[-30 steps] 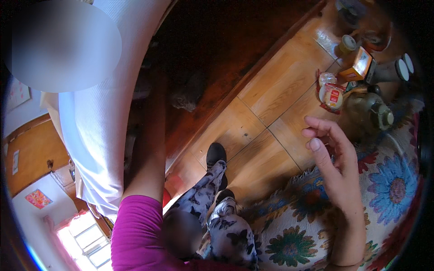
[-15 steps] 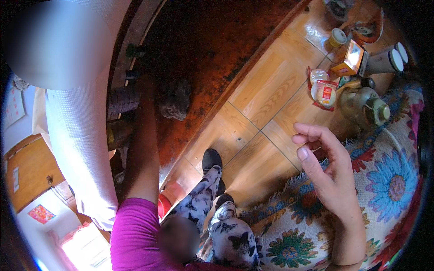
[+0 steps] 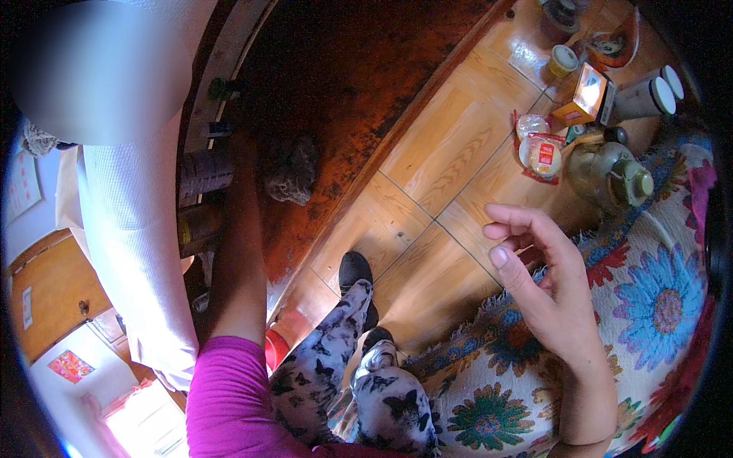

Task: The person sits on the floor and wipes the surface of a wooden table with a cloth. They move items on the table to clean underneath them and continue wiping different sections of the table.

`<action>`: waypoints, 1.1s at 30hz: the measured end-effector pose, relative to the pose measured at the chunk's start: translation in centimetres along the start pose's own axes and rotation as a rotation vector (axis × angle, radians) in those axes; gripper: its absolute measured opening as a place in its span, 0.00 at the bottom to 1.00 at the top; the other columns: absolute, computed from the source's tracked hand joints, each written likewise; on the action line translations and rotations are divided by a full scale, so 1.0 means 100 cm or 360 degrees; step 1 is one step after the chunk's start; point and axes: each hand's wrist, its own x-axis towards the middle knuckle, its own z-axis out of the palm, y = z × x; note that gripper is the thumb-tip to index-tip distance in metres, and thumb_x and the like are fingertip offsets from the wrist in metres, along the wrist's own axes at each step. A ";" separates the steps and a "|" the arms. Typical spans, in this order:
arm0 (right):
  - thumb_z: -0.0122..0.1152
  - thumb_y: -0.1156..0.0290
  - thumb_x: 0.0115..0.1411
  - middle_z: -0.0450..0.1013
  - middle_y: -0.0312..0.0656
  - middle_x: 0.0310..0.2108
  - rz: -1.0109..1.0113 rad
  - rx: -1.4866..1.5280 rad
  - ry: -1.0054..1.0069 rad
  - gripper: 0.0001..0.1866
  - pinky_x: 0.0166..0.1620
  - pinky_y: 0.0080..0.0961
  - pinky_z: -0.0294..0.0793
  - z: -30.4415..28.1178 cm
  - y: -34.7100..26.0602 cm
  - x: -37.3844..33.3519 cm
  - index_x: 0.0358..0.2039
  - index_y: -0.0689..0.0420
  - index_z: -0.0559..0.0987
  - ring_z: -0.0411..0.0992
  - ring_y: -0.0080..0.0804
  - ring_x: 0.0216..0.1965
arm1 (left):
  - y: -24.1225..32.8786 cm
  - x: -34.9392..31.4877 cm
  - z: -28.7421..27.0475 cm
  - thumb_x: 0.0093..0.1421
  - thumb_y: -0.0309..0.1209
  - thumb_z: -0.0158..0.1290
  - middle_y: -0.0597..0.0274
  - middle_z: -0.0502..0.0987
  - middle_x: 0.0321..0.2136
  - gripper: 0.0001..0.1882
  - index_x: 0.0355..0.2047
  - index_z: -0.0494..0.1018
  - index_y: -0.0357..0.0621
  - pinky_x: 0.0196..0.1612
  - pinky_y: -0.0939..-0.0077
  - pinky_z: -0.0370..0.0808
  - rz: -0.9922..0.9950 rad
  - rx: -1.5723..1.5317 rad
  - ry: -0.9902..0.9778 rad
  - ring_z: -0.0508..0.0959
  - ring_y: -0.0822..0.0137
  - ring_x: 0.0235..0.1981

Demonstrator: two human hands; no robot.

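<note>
My left forearm (image 3: 238, 282), in a magenta sleeve, reaches up along a dark, worn brown wooden surface (image 3: 359, 99). Deep shadow hides its hand and fingers. Beside that arm lie a crumpled grey lump (image 3: 292, 172) and, on the other side, a can-like container (image 3: 206, 169) and a dim jar (image 3: 200, 225). My right hand (image 3: 544, 278) hovers above the flowered cover (image 3: 527, 416), thumb and loosely bent fingers apart with nothing visible between them.
On the wood-look tiles at the upper right stand a greenish plastic jug (image 3: 607, 175), packaged round snacks (image 3: 541, 156), an orange box (image 3: 584, 95), white-lidded containers (image 3: 645, 99) and a small tub (image 3: 563, 59). White cloth (image 3: 134, 229) hangs at the left. A red round object (image 3: 275, 349) is by my legs.
My view has shifted slightly, so the floor items and right hand sit a little further left. The right hand keeps its loosely bent pose.
</note>
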 end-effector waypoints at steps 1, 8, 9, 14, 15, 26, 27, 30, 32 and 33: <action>0.63 0.75 0.64 0.76 0.39 0.44 -0.0009 -0.0001 -0.0004 0.20 0.46 0.20 0.73 0.000 0.000 0.000 0.56 0.61 0.76 0.72 0.21 0.41 | 0.000 0.000 -0.002 0.68 0.39 0.54 0.47 0.74 0.58 0.22 0.60 0.73 0.47 0.62 0.51 0.71 0.0004 0.0000 0.0001 0.75 0.48 0.58; 0.63 0.74 0.64 0.77 0.40 0.44 0.0050 0.0031 0.0006 0.20 0.46 0.21 0.73 0.000 0.001 -0.001 0.56 0.61 0.76 0.72 0.22 0.41 | 0.028 -0.014 0.011 0.69 0.38 0.53 0.46 0.74 0.58 0.21 0.60 0.72 0.45 0.61 0.51 0.71 0.0198 -0.0123 -0.0085 0.75 0.48 0.58; 0.63 0.74 0.64 0.77 0.40 0.44 0.0046 0.0012 0.0013 0.20 0.46 0.21 0.73 0.000 0.002 0.000 0.56 0.61 0.76 0.72 0.22 0.40 | 0.042 -0.013 0.019 0.69 0.38 0.53 0.46 0.74 0.58 0.21 0.60 0.72 0.45 0.61 0.51 0.71 0.0260 -0.0175 -0.0114 0.75 0.48 0.58; 0.63 0.73 0.64 0.77 0.40 0.44 0.0013 0.0015 -0.0043 0.20 0.45 0.21 0.73 0.003 -0.002 0.002 0.57 0.60 0.76 0.72 0.22 0.40 | 0.094 0.028 0.048 0.70 0.37 0.53 0.46 0.74 0.58 0.21 0.60 0.72 0.43 0.61 0.52 0.72 0.0437 -0.0772 -0.0198 0.75 0.48 0.57; 0.63 0.73 0.64 0.77 0.40 0.44 -0.0017 0.0019 -0.0044 0.20 0.45 0.21 0.73 0.002 -0.002 0.002 0.57 0.60 0.76 0.72 0.22 0.40 | 0.096 0.036 0.055 0.71 0.36 0.51 0.45 0.74 0.58 0.20 0.60 0.72 0.43 0.62 0.52 0.71 0.0537 -0.1244 -0.0104 0.75 0.48 0.57; 0.61 0.74 0.65 0.77 0.40 0.45 -0.0006 0.0001 -0.0006 0.19 0.48 0.22 0.72 0.002 0.000 0.000 0.57 0.61 0.76 0.72 0.22 0.43 | -0.006 -0.189 -0.020 0.67 0.40 0.54 0.49 0.58 0.70 0.28 0.68 0.66 0.61 0.69 0.43 0.56 0.0637 0.0132 -0.0306 0.59 0.45 0.70; 0.61 0.74 0.65 0.77 0.40 0.45 -0.0002 0.0018 0.0001 0.19 0.48 0.22 0.72 0.002 0.000 -0.001 0.56 0.61 0.76 0.72 0.23 0.43 | -0.019 -0.190 -0.023 0.68 0.40 0.54 0.49 0.58 0.70 0.28 0.68 0.66 0.61 0.69 0.44 0.57 0.0511 0.0070 -0.0336 0.59 0.45 0.69; 0.60 0.74 0.66 0.77 0.40 0.44 0.0003 0.0039 0.0010 0.18 0.48 0.22 0.72 0.001 0.002 0.002 0.56 0.62 0.76 0.72 0.23 0.43 | -0.031 -0.175 -0.031 0.68 0.39 0.53 0.49 0.61 0.69 0.28 0.68 0.66 0.59 0.69 0.45 0.58 0.0386 0.0055 -0.0270 0.61 0.45 0.68; 0.60 0.74 0.66 0.77 0.40 0.44 0.0014 0.0017 0.0002 0.18 0.48 0.22 0.72 0.002 0.002 0.002 0.56 0.62 0.76 0.72 0.23 0.43 | -0.017 -0.156 -0.036 0.69 0.39 0.53 0.49 0.62 0.68 0.28 0.68 0.65 0.58 0.68 0.46 0.59 0.0342 0.0012 -0.0221 0.62 0.44 0.68; 0.60 0.74 0.66 0.77 0.40 0.44 0.0021 -0.0008 -0.0005 0.18 0.48 0.22 0.72 0.003 0.000 0.002 0.56 0.62 0.76 0.72 0.23 0.43 | -0.007 -0.145 -0.039 0.69 0.39 0.52 0.49 0.63 0.67 0.28 0.68 0.65 0.58 0.68 0.47 0.60 0.0329 -0.0024 -0.0194 0.62 0.44 0.67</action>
